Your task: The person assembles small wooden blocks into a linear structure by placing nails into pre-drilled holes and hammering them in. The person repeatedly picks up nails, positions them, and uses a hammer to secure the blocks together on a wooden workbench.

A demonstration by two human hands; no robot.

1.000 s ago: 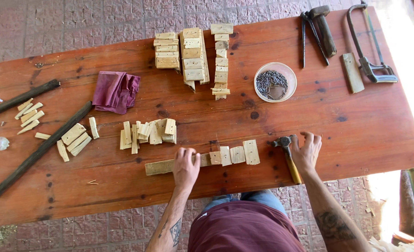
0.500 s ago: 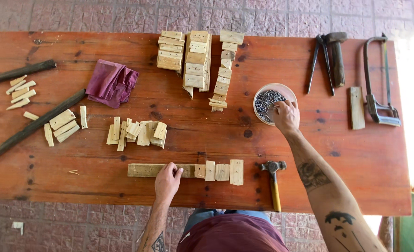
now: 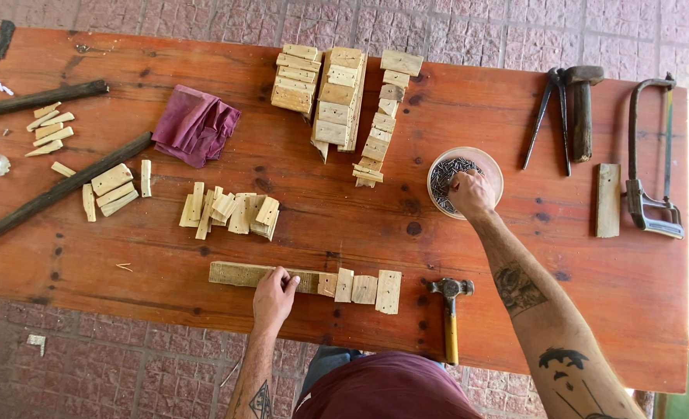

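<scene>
Right hand [image 3: 471,192] fingertips buried in nail bowl [image 3: 493,167], grasp unclear; left hand [image 3: 273,292] flat, pressing wooden strip [image 3: 239,273] left of bowl.

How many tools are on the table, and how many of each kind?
Hammers: 2, one near the right hand and one at the top right
Pincers: 1
Saws: 1
Total: 4 tools
</scene>
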